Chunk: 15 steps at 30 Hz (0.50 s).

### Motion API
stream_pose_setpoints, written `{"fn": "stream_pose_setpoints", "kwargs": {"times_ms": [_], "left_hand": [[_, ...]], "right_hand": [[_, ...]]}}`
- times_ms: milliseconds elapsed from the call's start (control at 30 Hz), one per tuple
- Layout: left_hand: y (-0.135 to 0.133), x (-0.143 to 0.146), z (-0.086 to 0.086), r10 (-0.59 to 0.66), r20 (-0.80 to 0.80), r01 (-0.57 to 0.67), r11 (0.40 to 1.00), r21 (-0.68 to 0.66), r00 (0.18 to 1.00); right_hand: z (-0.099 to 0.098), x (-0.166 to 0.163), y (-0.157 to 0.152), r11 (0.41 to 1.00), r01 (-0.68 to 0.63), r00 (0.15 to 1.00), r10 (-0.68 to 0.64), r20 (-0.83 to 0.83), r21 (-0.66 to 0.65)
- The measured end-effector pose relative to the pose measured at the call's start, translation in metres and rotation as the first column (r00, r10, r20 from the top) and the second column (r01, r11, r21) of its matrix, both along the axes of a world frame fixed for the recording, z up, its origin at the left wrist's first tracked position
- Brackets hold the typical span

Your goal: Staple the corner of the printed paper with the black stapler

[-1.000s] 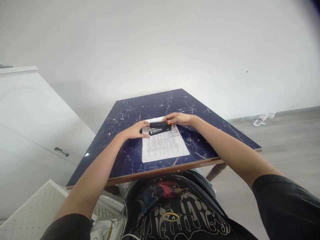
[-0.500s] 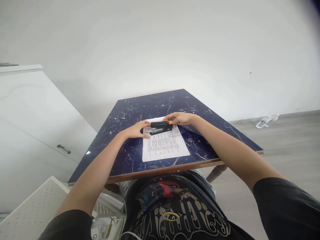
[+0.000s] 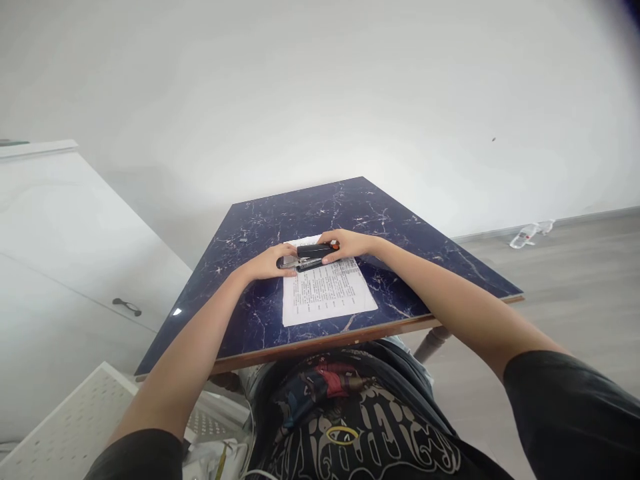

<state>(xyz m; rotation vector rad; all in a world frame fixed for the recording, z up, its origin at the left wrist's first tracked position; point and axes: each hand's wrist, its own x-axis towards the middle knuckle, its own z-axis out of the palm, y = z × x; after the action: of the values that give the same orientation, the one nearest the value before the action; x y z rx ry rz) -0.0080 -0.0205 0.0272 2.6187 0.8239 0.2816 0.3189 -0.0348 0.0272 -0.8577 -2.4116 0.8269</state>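
A black stapler (image 3: 311,251) with a small orange-red part at its right end lies across the upper part of a printed sheet of paper (image 3: 330,297). Its upper and lower arms are spread apart, and silvery metal shows between them. My left hand (image 3: 270,263) grips the left end, fingers above and thumb below, with a dark rounded tip visible inside the grasp. Around the right end, my right hand (image 3: 350,244) is closed, thumb on the near side and fingers on the far side. Both hands partly cover the stapler.
The paper rests on a dark blue marbled table (image 3: 250,320) with a brown front edge. At left stand a white cabinet (image 3: 65,253) and a perforated white surface (image 3: 75,420). Clear plastic items (image 3: 530,235) lie on the floor by the wall at right.
My left hand has closed further onto the stapler's left end. The right thumb has come round to its near side, and the stapler has shifted slightly left.
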Motion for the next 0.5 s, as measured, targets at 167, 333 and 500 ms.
{"fn": "stream_pose_setpoints", "kwargs": {"times_ms": [167, 333, 500], "left_hand": [[-0.004, 0.002, 0.005, 0.017, 0.05, -0.016, 1.0, -0.014, 0.999], [-0.003, 0.0, 0.005, 0.213, 0.214, -0.224, 0.974, 0.03, 0.953], [0.003, 0.003, -0.004, 0.377, 0.483, -0.308, 0.926, -0.219, 0.79]], "right_hand": [[-0.005, -0.012, -0.003, 0.991, 0.075, 0.997, -0.076, 0.003, 0.113], [-0.003, -0.01, -0.004, 0.927, 0.173, 0.969, -0.1, -0.225, 0.332], [-0.001, -0.011, -0.005, 0.823, 0.288, 0.92, -0.095, -0.379, 0.49]]}}
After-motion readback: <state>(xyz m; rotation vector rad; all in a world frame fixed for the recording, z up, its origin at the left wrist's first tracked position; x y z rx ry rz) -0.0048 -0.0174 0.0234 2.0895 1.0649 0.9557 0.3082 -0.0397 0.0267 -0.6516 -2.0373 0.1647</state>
